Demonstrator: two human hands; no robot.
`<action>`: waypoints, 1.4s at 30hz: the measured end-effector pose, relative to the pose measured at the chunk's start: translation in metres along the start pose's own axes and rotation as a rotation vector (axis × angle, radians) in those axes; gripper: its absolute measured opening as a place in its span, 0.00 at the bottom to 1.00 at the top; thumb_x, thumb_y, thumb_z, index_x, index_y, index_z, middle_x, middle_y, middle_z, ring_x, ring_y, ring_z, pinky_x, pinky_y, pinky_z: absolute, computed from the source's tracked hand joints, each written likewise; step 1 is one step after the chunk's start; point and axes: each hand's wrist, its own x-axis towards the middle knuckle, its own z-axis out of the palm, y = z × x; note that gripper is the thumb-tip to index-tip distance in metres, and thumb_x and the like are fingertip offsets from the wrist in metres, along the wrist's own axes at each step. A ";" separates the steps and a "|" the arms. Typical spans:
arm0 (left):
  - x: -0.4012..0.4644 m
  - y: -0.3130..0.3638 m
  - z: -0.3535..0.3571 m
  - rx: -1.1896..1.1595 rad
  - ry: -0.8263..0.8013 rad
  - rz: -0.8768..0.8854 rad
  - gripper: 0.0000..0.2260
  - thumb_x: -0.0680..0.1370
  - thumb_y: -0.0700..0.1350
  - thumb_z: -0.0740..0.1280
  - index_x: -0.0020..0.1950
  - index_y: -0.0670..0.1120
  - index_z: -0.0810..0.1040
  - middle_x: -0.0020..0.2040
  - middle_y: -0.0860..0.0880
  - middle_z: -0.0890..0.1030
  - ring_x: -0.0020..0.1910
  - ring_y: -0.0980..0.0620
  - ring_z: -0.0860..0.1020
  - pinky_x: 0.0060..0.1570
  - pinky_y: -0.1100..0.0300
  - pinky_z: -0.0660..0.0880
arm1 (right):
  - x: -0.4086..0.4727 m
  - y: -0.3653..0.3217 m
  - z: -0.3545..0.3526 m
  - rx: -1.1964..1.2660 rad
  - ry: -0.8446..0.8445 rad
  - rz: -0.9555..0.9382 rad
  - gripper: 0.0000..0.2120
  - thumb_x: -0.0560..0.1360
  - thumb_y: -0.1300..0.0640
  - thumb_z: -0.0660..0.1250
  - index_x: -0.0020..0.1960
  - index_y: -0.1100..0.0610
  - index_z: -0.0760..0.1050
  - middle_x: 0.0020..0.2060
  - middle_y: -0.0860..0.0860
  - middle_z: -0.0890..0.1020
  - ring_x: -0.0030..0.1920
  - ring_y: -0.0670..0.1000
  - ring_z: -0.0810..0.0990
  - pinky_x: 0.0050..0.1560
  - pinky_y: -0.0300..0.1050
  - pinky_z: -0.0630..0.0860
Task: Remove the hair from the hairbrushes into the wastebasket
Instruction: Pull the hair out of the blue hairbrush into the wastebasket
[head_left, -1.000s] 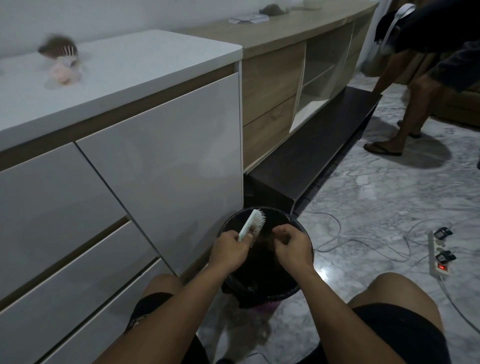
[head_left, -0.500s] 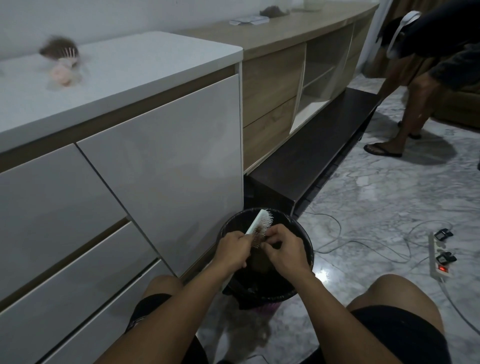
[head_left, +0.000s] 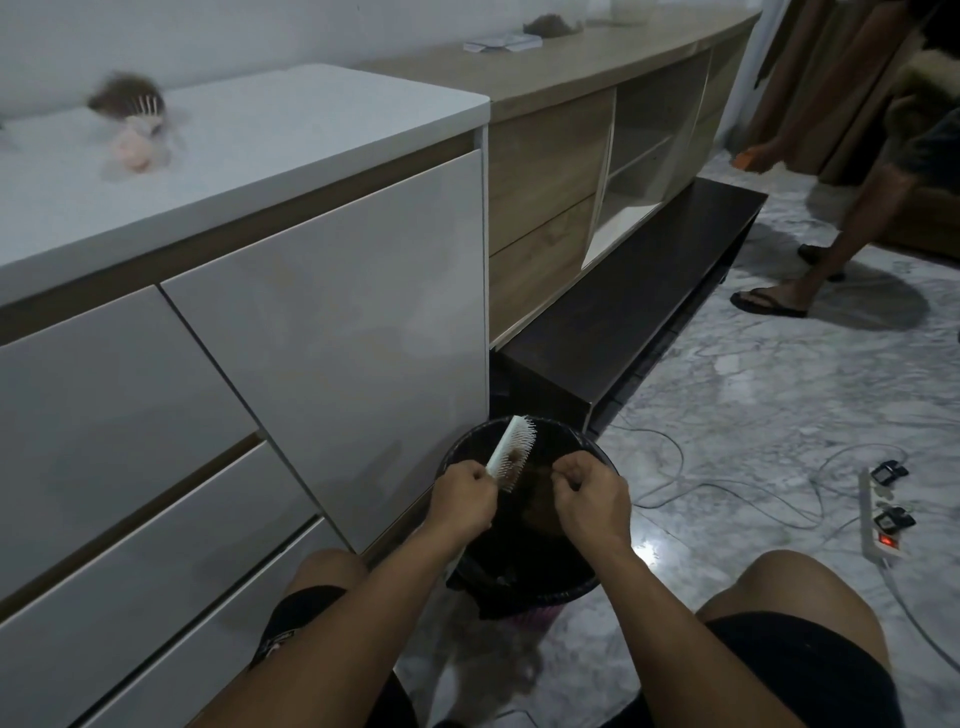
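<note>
A black-lined wastebasket (head_left: 597, 587) stands on the floor between my knees. Over its opening my left hand (head_left: 464, 499) grips the handle of a white hairbrush (head_left: 511, 451), bristles turned right, with a brown clump of hair still caught low in them. My right hand (head_left: 592, 498) hovers just right of the brush, fingers pinched together; a tuft of brown hair seems to hang below them. On the white cabinet top at far left lies a pink hairbrush (head_left: 132, 124) full of dark hair.
White drawer fronts (head_left: 311, 338) rise close on my left. A dark low bench (head_left: 623, 322) runs behind the basket. A power strip (head_left: 878, 514) and cables lie on the marble floor at right. Another person's legs (head_left: 831, 228) stand far right.
My right hand went from beside the brush onto its bristles, then drew back to the right with its fingers pinched. The brush tilted slightly more upright.
</note>
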 end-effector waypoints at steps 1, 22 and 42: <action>0.000 0.000 0.000 0.000 -0.003 0.004 0.09 0.79 0.40 0.57 0.46 0.42 0.76 0.50 0.36 0.82 0.28 0.50 0.75 0.24 0.61 0.68 | 0.001 0.001 0.001 0.023 -0.016 0.014 0.06 0.75 0.60 0.68 0.48 0.51 0.81 0.45 0.47 0.85 0.48 0.47 0.82 0.48 0.41 0.76; -0.007 -0.002 0.008 0.060 -0.011 0.092 0.09 0.79 0.45 0.61 0.41 0.48 0.77 0.49 0.38 0.84 0.49 0.35 0.82 0.51 0.43 0.81 | 0.000 -0.004 0.000 0.199 -0.033 -0.001 0.06 0.76 0.59 0.69 0.42 0.49 0.79 0.38 0.44 0.82 0.43 0.44 0.81 0.40 0.32 0.71; 0.002 -0.007 0.008 -0.045 -0.002 0.061 0.08 0.80 0.44 0.62 0.46 0.43 0.78 0.45 0.40 0.83 0.36 0.44 0.81 0.34 0.54 0.77 | -0.001 -0.001 0.002 0.078 -0.082 0.007 0.06 0.74 0.62 0.71 0.47 0.54 0.84 0.41 0.45 0.84 0.43 0.41 0.80 0.39 0.26 0.67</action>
